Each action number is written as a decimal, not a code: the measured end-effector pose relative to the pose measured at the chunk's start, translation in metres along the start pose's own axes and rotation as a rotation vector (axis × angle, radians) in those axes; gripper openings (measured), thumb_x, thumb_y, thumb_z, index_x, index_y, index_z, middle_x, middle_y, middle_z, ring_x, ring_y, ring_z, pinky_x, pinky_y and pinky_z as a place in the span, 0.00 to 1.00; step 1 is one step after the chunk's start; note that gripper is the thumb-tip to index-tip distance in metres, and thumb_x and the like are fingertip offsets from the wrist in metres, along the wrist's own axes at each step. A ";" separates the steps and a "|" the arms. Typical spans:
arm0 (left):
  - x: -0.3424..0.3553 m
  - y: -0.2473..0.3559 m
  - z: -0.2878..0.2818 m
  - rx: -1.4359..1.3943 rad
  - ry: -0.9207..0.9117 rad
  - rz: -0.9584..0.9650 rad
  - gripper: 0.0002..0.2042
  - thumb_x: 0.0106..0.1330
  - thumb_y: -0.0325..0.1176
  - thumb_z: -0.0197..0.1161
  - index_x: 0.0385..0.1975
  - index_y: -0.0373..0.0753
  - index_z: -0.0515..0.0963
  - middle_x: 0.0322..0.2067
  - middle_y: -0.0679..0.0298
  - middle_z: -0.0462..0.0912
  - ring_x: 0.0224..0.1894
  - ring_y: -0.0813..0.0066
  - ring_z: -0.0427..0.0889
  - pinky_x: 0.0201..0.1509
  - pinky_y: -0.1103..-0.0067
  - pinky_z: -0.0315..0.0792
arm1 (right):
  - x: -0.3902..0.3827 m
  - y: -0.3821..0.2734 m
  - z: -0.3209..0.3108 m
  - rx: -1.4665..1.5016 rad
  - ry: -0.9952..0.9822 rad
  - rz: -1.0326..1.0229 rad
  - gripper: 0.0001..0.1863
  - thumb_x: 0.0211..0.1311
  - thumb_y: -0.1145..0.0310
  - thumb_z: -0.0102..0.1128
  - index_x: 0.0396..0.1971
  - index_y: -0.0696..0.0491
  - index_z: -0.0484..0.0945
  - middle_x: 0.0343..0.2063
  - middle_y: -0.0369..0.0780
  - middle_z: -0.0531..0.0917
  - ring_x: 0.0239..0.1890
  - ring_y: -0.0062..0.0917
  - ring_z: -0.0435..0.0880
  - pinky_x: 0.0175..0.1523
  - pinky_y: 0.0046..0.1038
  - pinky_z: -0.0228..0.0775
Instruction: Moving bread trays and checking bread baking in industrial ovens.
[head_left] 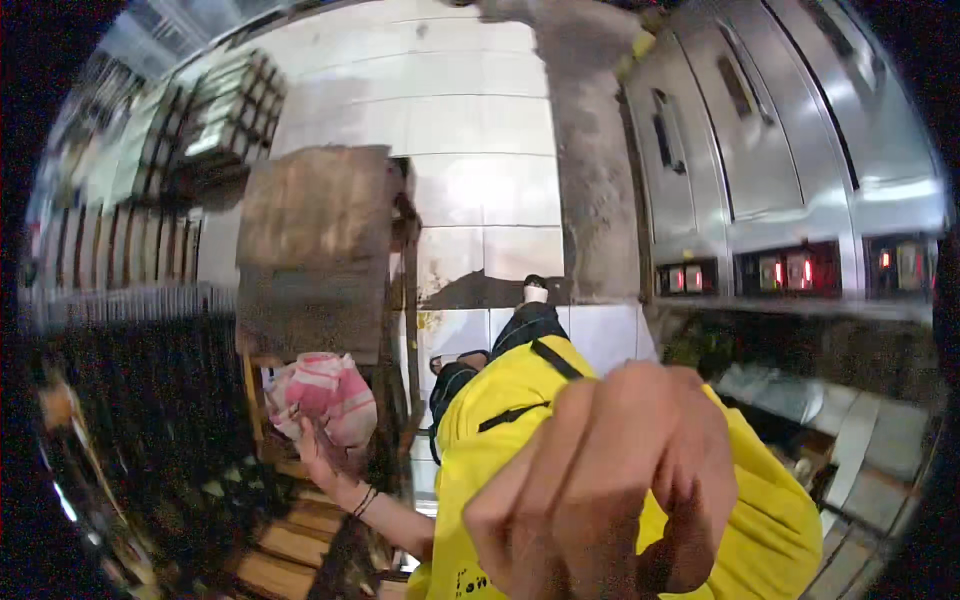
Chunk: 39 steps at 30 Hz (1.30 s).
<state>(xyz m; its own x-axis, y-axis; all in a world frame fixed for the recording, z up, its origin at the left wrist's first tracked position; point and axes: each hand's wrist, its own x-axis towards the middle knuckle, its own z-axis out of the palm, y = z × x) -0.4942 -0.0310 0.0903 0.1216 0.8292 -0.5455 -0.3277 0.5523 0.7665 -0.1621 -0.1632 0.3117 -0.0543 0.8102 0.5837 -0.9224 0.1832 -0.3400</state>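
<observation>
Low on the left, my left hand (pixel 322 462) has its fingers against a bunched pink-and-white cloth (pixel 335 395) and grips it. The cloth hangs beside the edge of a brown-topped stand. My right hand (pixel 610 470) is very near the camera, in front of my yellow shirt (pixel 770 480). Its fingers are curled in and closed; what they hold, if anything, is hidden.
Brown boards (pixel 315 210) cover the stand at left. Dark slatted racks (pixel 150 370) and stacked trays (pixel 235 105) stand farther left. Steel cabinets (pixel 740 130) with handles and red-lit panels line the right. White floor tiles (pixel 485 190) run between them.
</observation>
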 end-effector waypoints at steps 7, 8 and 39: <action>0.066 0.024 0.123 -0.033 -0.370 -0.056 0.13 0.73 0.37 0.54 0.51 0.37 0.74 0.43 0.63 0.82 0.35 0.77 0.80 0.41 0.80 0.74 | 0.030 -0.053 -0.004 -0.419 0.272 -0.131 0.16 0.46 0.81 0.64 0.38 0.62 0.76 0.34 0.51 0.84 0.35 0.39 0.84 0.47 0.32 0.75; 0.066 0.024 0.148 -0.015 -0.408 -0.021 0.13 0.73 0.36 0.54 0.51 0.37 0.74 0.42 0.63 0.82 0.35 0.77 0.81 0.41 0.80 0.74 | 0.027 -0.056 -0.011 -0.436 0.210 -0.194 0.16 0.48 0.81 0.63 0.39 0.62 0.75 0.36 0.51 0.83 0.34 0.38 0.84 0.45 0.31 0.75; 0.149 -0.008 0.227 -0.373 -0.888 -0.260 0.19 0.77 0.38 0.43 0.61 0.38 0.71 0.56 0.60 0.77 0.54 0.70 0.78 0.58 0.75 0.70 | -0.172 0.023 -0.299 -1.332 1.070 0.224 0.30 0.48 0.86 0.48 0.55 0.54 0.74 0.54 0.41 0.78 0.55 0.33 0.75 0.57 0.30 0.68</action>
<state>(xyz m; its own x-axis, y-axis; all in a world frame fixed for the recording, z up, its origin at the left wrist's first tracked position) -0.2609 0.1075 0.0794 0.8381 0.5336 -0.1132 -0.4463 0.7901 0.4202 -0.0595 -0.1319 -0.0167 0.6413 0.7631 -0.0806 0.0236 -0.1247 -0.9919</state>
